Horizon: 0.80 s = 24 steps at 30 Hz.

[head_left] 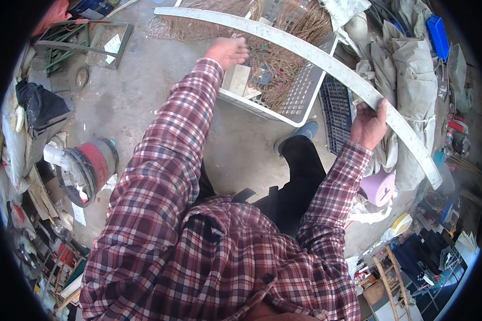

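Observation:
A long, flat white bar [305,53], which looks curved in this view, stretches from the upper middle down to the right. My right hand [368,125] grips it towards its lower right end, thumb over the edge. My left hand [229,52] is beside the near left side of a white plastic crate [273,114], apart from the bar. Its fingers are slightly blurred and loosely extended, with nothing seen in them. Brown netting [284,80] fills much of the crate and spills past its far left side. A pale block [237,79] lies inside, below my left hand.
A red and grey bucket [97,163] stands to the left, near a dark bag [42,107] and a green metal frame [69,45]. Rolled grey sheeting [415,80], a dark slatted crate [334,115] and a purple container [378,187] are at the right. My shoe [300,134] is close to the white crate.

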Motion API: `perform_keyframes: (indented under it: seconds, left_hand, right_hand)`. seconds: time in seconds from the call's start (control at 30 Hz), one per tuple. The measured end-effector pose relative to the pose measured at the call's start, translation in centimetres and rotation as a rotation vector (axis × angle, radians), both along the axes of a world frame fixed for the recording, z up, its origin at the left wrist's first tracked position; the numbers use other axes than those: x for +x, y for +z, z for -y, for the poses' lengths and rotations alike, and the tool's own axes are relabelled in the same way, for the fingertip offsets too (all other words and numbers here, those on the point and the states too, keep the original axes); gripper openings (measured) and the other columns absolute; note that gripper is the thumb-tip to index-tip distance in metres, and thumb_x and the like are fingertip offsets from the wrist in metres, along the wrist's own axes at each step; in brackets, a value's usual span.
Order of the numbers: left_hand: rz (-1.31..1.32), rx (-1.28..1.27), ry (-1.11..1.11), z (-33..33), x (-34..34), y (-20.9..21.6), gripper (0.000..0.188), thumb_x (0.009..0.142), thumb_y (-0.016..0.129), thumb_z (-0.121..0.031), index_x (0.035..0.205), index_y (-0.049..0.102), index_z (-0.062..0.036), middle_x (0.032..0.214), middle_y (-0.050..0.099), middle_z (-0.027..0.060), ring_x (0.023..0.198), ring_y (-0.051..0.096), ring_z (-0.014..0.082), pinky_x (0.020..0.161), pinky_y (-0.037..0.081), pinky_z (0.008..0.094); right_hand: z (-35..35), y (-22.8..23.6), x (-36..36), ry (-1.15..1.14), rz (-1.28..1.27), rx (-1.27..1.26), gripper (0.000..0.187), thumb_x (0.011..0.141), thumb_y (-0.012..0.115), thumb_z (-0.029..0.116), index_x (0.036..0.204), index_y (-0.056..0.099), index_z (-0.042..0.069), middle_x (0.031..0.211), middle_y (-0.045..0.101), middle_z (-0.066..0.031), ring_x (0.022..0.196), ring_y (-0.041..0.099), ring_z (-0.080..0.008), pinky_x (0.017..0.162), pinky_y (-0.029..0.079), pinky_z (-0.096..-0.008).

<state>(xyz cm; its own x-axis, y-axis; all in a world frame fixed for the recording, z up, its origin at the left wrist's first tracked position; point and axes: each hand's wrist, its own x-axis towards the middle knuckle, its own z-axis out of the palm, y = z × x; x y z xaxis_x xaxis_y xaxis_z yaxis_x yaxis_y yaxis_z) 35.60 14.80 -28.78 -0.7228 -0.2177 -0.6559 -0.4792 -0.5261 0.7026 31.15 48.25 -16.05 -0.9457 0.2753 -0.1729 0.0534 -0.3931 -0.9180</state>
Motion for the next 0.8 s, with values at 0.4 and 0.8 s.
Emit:
perform_keyframes:
  seconds: [0.4,0.8]
  left_hand:
    - [-0.152,0.504,0.330,-10.7,-0.9,-1.0,0.089,0.089,0.063,-0.046,0.147,0.018,0.0042,0.149,0.026,0.0256,0.141,0.022,0.0348,0.116,0.020,0.0448]
    - [-0.393,0.000,0.032,-8.9,-0.9,1.5,0.035,0.095,0.059,-0.029,0.111,0.061,0.0024,0.092,0.059,0.0039,0.081,0.050,0.0121,0.078,0.041,0.0283]
  right_hand:
    - [-0.2,0.2,-0.5,0.022,0.098,-0.082,0.017,0.092,0.065,0.021,0.097,0.062,0.005,0.087,0.067,-0.0086,0.074,0.059,-0.0194,0.072,0.049,-0.0340]
    - [-1.2,0.1,-0.3,0.066,0.111,-0.128,0.017,0.091,0.066,0.016,0.101,0.062,0.004,0.093,0.067,-0.0083,0.079,0.061,-0.0194,0.072,0.049,-0.0340]
